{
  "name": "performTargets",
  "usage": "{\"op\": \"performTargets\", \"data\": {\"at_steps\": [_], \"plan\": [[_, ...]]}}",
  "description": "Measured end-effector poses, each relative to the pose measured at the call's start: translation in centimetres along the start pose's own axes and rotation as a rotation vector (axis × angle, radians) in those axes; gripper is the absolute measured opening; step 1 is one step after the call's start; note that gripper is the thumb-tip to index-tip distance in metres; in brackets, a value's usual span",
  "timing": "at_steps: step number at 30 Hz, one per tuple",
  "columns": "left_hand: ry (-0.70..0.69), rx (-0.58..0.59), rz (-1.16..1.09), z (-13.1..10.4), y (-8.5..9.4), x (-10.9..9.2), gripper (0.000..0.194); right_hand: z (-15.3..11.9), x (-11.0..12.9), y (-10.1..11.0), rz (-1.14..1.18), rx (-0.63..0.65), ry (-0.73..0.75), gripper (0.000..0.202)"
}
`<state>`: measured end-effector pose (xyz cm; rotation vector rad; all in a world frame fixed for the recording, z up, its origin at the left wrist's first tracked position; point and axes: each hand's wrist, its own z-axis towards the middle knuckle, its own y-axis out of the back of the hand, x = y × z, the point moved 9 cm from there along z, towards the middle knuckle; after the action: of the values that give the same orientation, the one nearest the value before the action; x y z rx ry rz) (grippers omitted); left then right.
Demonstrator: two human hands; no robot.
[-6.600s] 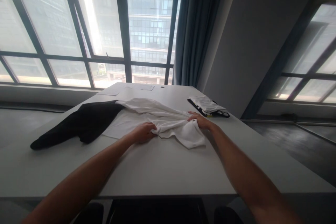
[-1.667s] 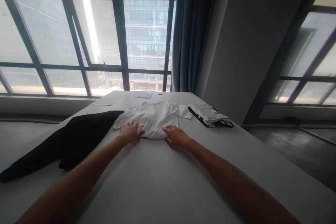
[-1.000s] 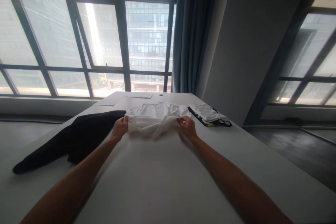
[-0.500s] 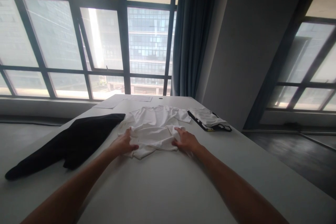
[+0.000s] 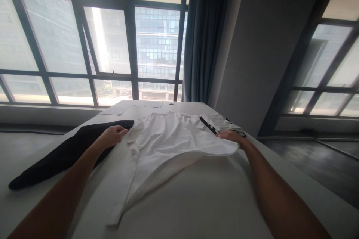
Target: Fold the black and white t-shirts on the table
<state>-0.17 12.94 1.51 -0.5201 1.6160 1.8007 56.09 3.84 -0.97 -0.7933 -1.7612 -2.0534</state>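
A white shirt (image 5: 168,134) is spread over the middle of the table, its near hem curved and partly raised on the right. My right hand (image 5: 230,136) is closed at the shirt's right edge, beside the folded clothes. My left hand (image 5: 113,135) is above the black garment (image 5: 73,149), left of the shirt's sleeve. Its fingers are curled together, and whether they hold anything is too small to tell. The shirt's lower left part reaches down toward the near side of the table.
Folded white and black clothes (image 5: 221,122) lie at the back right of the white table (image 5: 196,201). Papers (image 5: 114,111) rest near its far left edge. Beyond stand large windows and a blue curtain (image 5: 200,44).
The bunched shirt has opened out toward me and to the right. My hands have moved apart, the left one away from the shirt, the right one outward with its edge.
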Motion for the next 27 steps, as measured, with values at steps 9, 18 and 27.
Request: {"op": "performTargets", "data": {"at_steps": [9, 18, 27], "plan": [[-0.549, 0.383, 0.375, -5.3, -13.1, -8.1, 0.049, 1.0, 1.3, -6.1, -0.324, 0.103, -0.019, 0.057], [-0.378, 0.495, 0.589, -5.2, -10.6, -3.0, 0.056, -0.8, -0.4, -7.4, -0.384, 0.282, -0.042, 0.009], [-0.295, 0.525, 0.609, -8.4, -8.2, -3.1, 0.039, -5.1, 1.6, -5.7, -0.418, 0.26, 0.108, 0.029]]}}
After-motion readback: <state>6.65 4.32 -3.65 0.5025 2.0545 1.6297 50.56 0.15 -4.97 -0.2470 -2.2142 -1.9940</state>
